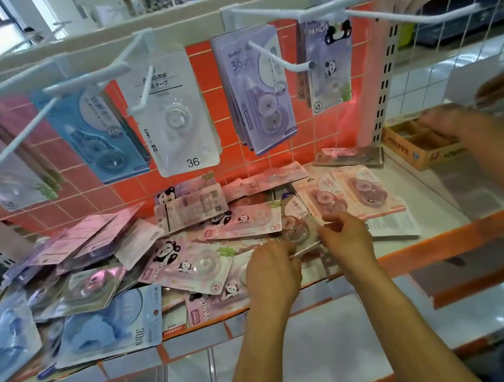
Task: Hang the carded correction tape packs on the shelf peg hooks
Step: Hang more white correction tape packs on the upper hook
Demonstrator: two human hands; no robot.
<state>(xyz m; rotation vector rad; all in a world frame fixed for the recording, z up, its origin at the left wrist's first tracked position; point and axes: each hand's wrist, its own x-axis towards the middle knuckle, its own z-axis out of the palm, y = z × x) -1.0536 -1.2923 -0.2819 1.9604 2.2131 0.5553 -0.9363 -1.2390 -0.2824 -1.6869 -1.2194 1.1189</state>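
A heap of carded correction tape packs [184, 231] in pink, purple and blue lies on the shelf [436, 198]. My left hand [272, 273] and my right hand [345, 235] both pinch one pink pack [298, 228] at the heap's front, just above the shelf. White peg hooks [281, 62] jut from the red grid panel above. Purple packs [256, 91], a white pack [172, 114], a blue pack [96, 133] and panda packs [327, 60] hang on them. The hook at top right [414, 14] is bare.
Another person's arm and hands [451, 123] reach in from the right over an open cardboard box [418, 144], holding a white card [471, 80]. An orange shelf edge [450, 240] runs along the front. A lower shelf lies below my arms.
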